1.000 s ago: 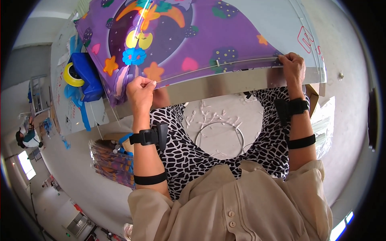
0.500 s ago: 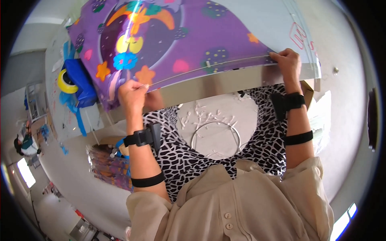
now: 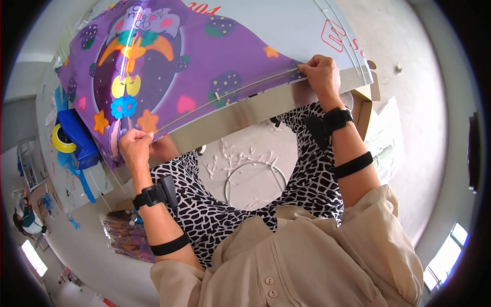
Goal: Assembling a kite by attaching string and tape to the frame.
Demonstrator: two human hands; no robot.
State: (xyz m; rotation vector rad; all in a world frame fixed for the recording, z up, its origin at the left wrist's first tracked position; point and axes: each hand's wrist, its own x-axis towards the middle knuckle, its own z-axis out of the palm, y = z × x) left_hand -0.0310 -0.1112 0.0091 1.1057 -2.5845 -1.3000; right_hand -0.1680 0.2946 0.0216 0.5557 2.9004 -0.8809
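A purple printed sheet [image 3: 199, 61], glossy, with stars, hearts and a moon design, lies over the work table before me. Along its near edge runs a thin pale rod or cord [image 3: 240, 86] with a small white tab. My left hand [image 3: 135, 148] is closed in a pinch on the sheet's near left edge, by the end of that pale line. At the sheet's right corner my right hand [image 3: 321, 77] pinches the edge, fingers closed. Between the two hands the edge is stretched fairly straight, just above the table's shiny metal rim [image 3: 230, 118].
A blue tape dispenser [image 3: 82, 140] with a yellow roll [image 3: 62, 139] sits on the table's left. Beneath lie a pale ring [image 3: 255, 169] and scattered white bits. An open cardboard box [image 3: 360, 115] stands right, wrapped purple packs [image 3: 128, 238] lower left. Far left, another person [image 3: 28, 220] is at work.
The whole scene has shifted left in view as my head turned. Both hands keep their pinch on the sheet's edge, and little else differs.
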